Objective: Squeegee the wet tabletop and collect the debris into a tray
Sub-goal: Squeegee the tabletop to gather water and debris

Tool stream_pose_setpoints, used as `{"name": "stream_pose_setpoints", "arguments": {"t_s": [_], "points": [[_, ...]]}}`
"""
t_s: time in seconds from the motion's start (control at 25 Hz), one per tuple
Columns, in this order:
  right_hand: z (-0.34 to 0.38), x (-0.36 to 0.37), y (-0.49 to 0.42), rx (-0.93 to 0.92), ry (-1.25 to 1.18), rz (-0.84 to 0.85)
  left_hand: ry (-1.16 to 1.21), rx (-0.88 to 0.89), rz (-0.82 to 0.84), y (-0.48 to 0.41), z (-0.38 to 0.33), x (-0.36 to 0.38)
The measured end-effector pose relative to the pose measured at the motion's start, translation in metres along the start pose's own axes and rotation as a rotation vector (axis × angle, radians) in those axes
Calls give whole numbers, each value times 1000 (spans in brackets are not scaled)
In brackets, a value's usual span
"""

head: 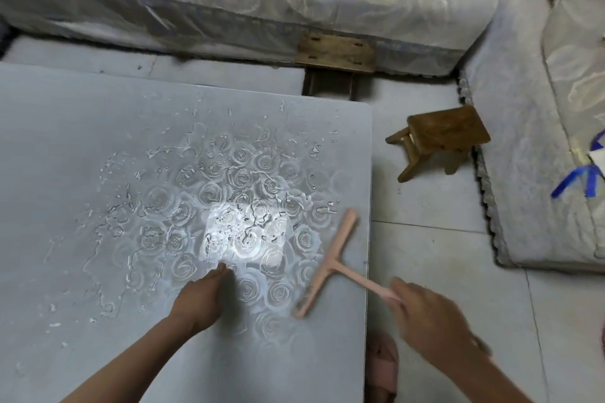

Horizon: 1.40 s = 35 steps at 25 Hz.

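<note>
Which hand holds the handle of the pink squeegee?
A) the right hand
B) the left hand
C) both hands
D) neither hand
A: the right hand grips the handle of the pink squeegee, while the left hand only touches the wet tabletop.

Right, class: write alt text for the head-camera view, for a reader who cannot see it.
A person's right hand grips the handle of a pink squeegee whose blade lies on a wet grey tabletop near its right edge, while the left hand rests on the surface beside pooled water. A small wooden stool stands on the tiled floor beyond.
</note>
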State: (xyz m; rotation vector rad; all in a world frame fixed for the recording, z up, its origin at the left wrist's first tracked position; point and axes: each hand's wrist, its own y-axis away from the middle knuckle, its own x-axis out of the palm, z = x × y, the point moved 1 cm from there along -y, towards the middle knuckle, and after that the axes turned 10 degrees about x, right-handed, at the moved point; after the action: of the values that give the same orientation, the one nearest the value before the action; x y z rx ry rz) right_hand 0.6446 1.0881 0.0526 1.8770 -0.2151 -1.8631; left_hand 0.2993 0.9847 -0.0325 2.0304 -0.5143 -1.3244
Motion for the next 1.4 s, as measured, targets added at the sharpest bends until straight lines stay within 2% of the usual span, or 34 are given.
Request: {"name": "stream_pose_setpoints", "arguments": {"t_s": [0.12, 0.2, 0.32, 0.4, 0.48, 0.64, 0.76, 0.84, 0.96, 1.04, 1.12, 1.32, 1.4], "points": [[67, 2, -52, -161, -57, 62, 172, -89, -175, 6, -9, 2], [73, -10, -73, -254, 1, 71, 154, -192, -235, 9, -15, 4], [9, -44, -93, -242, 97, 13, 129, -423, -130, 10, -22, 1], [-28, -60, -99, -183, 183, 17, 123, -496, -54, 7, -30, -1], [-17, -56, -116, -272, 184, 25, 200, -551, -1, 8, -32, 4], [82, -32, -140, -434, 96, 58, 239, -516, -6, 10, -23, 18], [148, -40, -157, -537, 116, 85, 290, -506, 1, 12, -18, 18], [142, -62, -163, -534, 123, 66, 305, -499, 6, 13, -18, 16], [77, -94, -164, -454, 232, 10, 280, -489, -7, 14, -19, 17], [54, -92, -162, -429, 306, 45, 261, -470, -11, 16, -16, 17], [75, -74, -157, -490, 269, 99, 254, -466, -14, 17, -15, 17], [200, -37, -158, -640, 163, 125, 245, -465, -34, 20, -14, 18], [203, -54, -167, -639, 171, 87, 226, -455, -43, 21, -10, 18]]}}
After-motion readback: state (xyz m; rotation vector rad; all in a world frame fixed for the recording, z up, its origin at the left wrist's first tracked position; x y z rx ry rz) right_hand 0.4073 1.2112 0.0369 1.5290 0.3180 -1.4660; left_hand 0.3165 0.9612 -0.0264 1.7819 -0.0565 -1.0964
